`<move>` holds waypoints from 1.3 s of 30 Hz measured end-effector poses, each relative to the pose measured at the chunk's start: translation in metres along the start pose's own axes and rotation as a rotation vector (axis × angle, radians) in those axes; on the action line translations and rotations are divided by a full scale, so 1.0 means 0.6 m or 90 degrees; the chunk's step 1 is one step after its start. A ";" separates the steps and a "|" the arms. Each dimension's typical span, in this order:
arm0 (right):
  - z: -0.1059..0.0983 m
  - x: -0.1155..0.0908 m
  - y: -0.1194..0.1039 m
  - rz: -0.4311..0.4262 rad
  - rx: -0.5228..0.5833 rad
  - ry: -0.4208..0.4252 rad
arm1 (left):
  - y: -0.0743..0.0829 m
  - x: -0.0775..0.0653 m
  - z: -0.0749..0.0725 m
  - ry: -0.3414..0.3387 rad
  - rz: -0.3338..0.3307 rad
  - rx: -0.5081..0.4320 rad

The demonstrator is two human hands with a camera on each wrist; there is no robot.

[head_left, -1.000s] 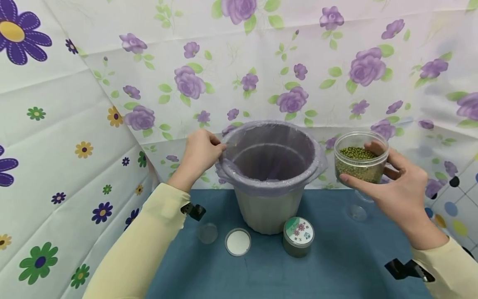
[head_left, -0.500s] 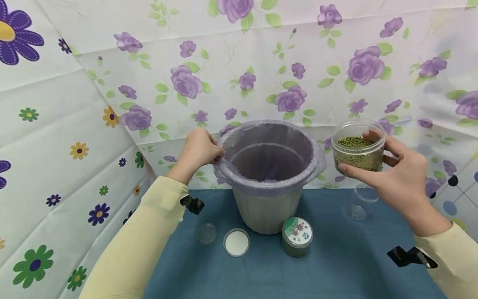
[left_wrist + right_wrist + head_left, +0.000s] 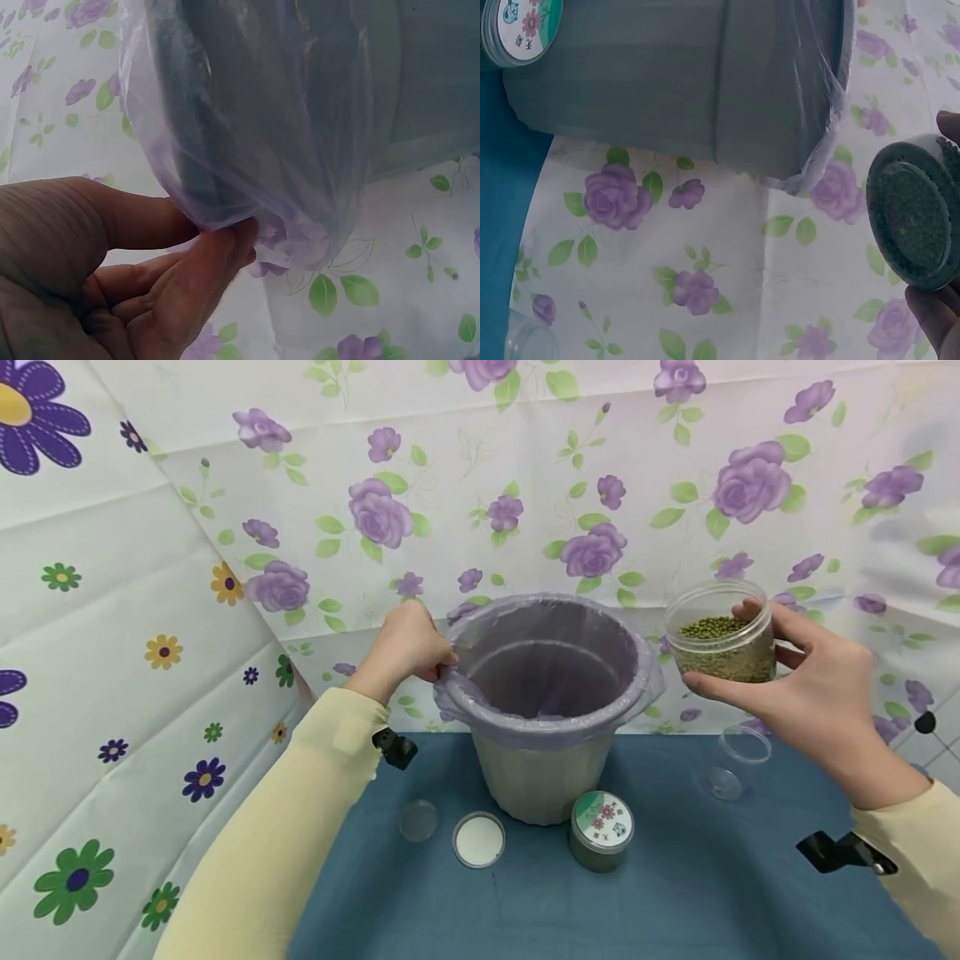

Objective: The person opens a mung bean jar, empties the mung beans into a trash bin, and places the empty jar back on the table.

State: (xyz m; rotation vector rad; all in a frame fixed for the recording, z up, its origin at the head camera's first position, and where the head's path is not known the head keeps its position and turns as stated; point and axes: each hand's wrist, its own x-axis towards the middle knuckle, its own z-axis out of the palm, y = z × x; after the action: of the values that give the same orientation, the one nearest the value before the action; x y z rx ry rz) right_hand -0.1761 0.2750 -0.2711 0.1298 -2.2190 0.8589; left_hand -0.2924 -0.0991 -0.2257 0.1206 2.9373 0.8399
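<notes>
A light plastic bin (image 3: pixel 542 781) stands on the table, lined with a thin translucent purple bag (image 3: pixel 558 737) folded over its rim. At the rim's left side, my left hand (image 3: pixel 408 647) pinches the bag's edge between thumb and fingers; the left wrist view shows the bag film (image 3: pixel 262 135) stretching up from the fingertips (image 3: pixel 225 244). To the bin's right, my right hand (image 3: pixel 825 702) holds a clear, uncovered jar (image 3: pixel 750 662) of small green beans (image 3: pixel 712 627) in the air, apart from the bin. The jar tilts slightly. Its round base (image 3: pixel 911 217) shows in the right wrist view.
In front of the bin, a lidded jar (image 3: pixel 602 832) with a flowered label stands on the blue cloth (image 3: pixel 525 918). A white round lid (image 3: pixel 478 841) and a clear disc (image 3: pixel 417 821) lie left of it. A clear container (image 3: pixel 738 764) stands at the right; flowered sheeting (image 3: pixel 315 527) hangs behind.
My right hand has raised the jar of beans a little. My left fingers have shifted slightly down against the outer side of the bin's rim, at the bag's edge.
</notes>
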 end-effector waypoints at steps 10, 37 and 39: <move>-0.001 0.016 -0.009 -0.084 -0.017 -0.068 | 0.017 0.011 0.001 -0.002 0.024 0.132; -0.016 0.085 -0.027 -0.186 -0.220 -0.158 | 0.018 0.010 -0.001 -0.015 -0.011 0.074; -0.013 0.089 -0.026 -0.181 -0.239 -0.170 | 0.016 0.010 -0.002 -0.015 -0.009 0.076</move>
State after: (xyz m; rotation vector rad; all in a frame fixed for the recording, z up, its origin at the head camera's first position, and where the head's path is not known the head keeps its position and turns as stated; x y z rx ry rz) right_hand -0.2047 0.2763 -0.2224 0.3863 -2.4888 0.2746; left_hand -0.2980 -0.0910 -0.2199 0.1160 2.9623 0.6562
